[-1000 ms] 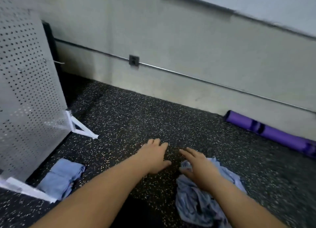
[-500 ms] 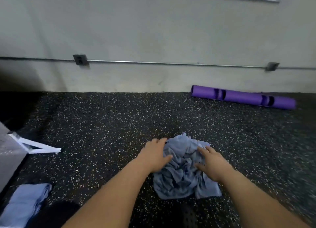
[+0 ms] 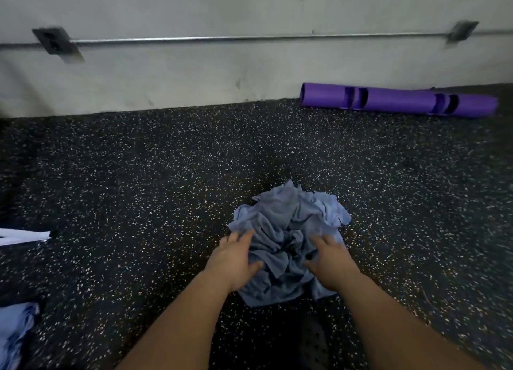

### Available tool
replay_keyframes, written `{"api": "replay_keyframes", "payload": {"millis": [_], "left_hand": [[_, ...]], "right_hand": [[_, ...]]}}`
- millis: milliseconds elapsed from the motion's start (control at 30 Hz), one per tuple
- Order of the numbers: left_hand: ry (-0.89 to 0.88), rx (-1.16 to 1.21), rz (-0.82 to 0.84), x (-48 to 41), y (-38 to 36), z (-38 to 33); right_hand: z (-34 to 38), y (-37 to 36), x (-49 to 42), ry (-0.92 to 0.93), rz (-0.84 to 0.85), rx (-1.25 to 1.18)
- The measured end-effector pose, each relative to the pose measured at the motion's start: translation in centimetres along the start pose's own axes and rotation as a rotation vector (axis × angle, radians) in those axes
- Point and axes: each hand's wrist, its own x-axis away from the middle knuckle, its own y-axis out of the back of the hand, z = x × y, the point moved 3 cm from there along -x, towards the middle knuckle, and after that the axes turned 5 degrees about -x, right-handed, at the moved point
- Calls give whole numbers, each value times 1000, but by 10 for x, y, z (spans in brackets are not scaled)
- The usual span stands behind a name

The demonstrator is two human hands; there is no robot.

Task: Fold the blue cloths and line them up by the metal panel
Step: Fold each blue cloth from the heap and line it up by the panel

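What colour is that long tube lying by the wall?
Purple, with dark handle cut-outs; the long plastic tube shows in the head view.

Crumpled blue cloth pile [image 3: 288, 230] on floor; folded cloth [image 3: 14, 330] far left.

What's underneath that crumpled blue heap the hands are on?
The blue cloth heap lies on the speckled black floor, which shows all round it. The left hand and right hand rest on its near side. Whatever lies beneath the folds is covered.
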Motion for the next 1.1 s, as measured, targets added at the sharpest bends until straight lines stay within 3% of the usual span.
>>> {"api": "replay_keyframes", "payload": {"millis": [267,600,767,867,1100], "left_hand": [[152,175,66,-39,-55,23],[190,284,6,-53,-49,32],[139,390,-108,-43,-33,33],[101,453,-184,-33,-11,27],[-64,566,-334,22,63,-13]], "right_hand": [[38,-46,-43,101,54,12],[71,-69,-71,156,132,141],[76,-42,-59,172,-98,-35],[83,-6,-40,209,-245,-265],[124,103,33,257,-386,-673]]}}
